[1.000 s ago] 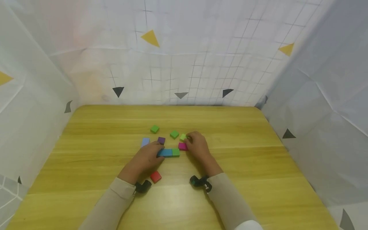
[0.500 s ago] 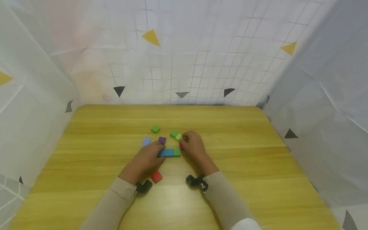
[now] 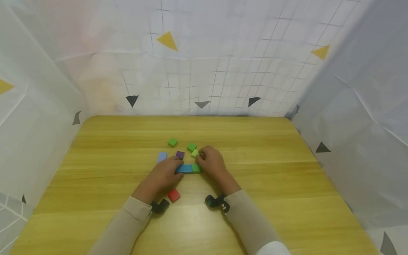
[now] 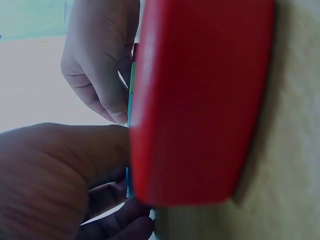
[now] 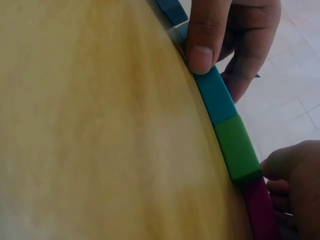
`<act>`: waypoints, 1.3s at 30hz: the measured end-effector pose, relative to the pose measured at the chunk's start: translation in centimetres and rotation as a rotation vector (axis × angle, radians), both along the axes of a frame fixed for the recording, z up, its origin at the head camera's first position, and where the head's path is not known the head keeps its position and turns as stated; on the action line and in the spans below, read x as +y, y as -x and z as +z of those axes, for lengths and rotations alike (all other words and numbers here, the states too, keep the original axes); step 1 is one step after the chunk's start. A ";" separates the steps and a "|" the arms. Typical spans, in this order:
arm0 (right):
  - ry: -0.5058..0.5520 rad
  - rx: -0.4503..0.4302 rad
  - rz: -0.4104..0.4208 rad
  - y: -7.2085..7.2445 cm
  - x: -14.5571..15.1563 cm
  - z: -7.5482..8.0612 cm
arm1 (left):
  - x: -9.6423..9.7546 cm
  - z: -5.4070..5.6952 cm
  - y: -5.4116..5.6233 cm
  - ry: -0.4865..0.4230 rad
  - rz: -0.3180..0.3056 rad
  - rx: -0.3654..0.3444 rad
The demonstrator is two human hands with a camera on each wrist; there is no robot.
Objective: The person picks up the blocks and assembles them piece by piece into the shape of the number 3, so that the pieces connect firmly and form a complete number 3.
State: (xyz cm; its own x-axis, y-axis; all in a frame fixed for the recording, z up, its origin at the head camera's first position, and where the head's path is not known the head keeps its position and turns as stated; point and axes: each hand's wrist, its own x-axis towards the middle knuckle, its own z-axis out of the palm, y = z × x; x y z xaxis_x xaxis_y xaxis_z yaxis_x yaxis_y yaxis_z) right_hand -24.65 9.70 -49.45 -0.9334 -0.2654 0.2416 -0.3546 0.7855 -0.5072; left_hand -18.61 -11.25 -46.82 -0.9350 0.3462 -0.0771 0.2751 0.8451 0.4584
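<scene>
In the head view my left hand point(image 3: 164, 173) pinches a blue block point(image 3: 185, 169), thumb on its near side. A green block point(image 3: 196, 168) sits flush against the blue block's right end. My right hand point(image 3: 211, 163) is bent over the right end of this row, its fingers curled at a magenta block point(image 5: 261, 207). That block is hidden in the head view but shows in the right wrist view, lined up end to end with the green one. A light green block point(image 3: 194, 153) lies right at the right fingertips.
Behind the row lie two green blocks point(image 3: 173, 142), a purple block point(image 3: 180, 155) and a light blue block point(image 3: 162, 157). A red block point(image 3: 174, 195) lies near the left wrist and fills much of the left wrist view. White patterned sheets point(image 3: 204, 71) enclose the wooden table point(image 3: 271, 170).
My right hand has moved left toward the row, with the magenta block going out of sight under it. The light green block has shifted left. My left hand stays on the blue block.
</scene>
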 end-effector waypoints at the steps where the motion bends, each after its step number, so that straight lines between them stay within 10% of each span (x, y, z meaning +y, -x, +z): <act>1: -0.004 -0.001 0.004 0.0 0.0 0.0 | 0.0 0.0 0.0 -0.003 0.001 0.000; 39: -0.022 0.042 0.165 -0.1 3.4 0.1 | 0.1 0.0 -0.4 -0.022 0.025 -0.015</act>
